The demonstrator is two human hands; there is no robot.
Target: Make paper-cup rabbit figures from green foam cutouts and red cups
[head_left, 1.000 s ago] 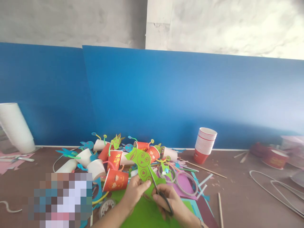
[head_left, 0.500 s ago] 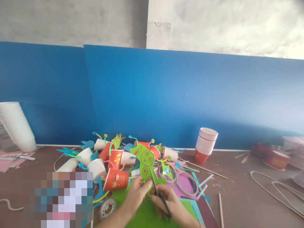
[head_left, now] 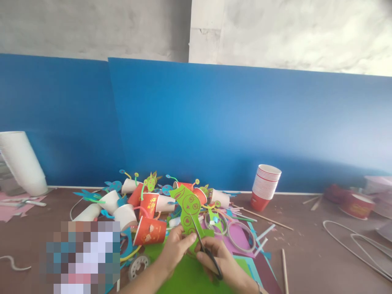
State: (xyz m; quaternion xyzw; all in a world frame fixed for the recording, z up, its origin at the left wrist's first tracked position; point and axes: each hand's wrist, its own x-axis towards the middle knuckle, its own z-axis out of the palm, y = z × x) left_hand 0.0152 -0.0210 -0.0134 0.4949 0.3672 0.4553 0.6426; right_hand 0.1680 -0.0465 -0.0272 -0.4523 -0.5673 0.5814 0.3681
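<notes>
My left hand (head_left: 179, 247) pinches the lower edge of a green paper sheet (head_left: 191, 203) between thumb and fingers. Drawn on the sheet are a rabbit-like face with a pointed ear and a smaller round shape below it. In my right hand (head_left: 219, 259) are black-handled scissors (head_left: 211, 258), my fingers wrapped around their grips. The blades point up and to the left, lying along the paper just right of my left thumb. Under both hands lies a larger green sheet (head_left: 183, 277).
Behind my hands is a heap of decorated paper cups (head_left: 150, 231). A white tape ring (head_left: 139, 267) lies left, clear rings (head_left: 241, 237) right. Stacked cups (head_left: 266, 185) stand at the back right, white cups (head_left: 23, 163) at far left. A wooden stick (head_left: 284, 271) and a cord (head_left: 352, 237) lie rightward.
The green paper has tilted slightly and moved a little to the right. The scissor handles sit slightly lower and further right. Both hands keep their grip.
</notes>
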